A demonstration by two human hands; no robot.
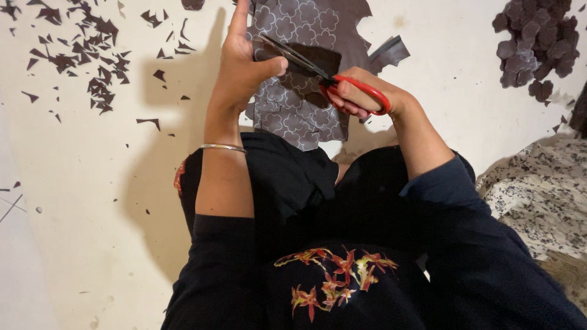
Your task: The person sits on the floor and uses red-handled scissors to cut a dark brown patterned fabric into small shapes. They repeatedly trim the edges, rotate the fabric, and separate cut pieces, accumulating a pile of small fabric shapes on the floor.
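Holding sheet [293,91] in left hand [241,73]; right hand [361,95] gripping scissors [324,76], blades pointing left across it.

sheet top: the dark brown flower-printed sheet [293,91] runs past the top edge above the left hand [241,70]
left fingers: mostly hidden behind that sheet
scissor handles: the red loops [367,93] are partly covered by the right hand [361,91]
far right: a dark thing [579,110] cut by the frame, too little shown to name
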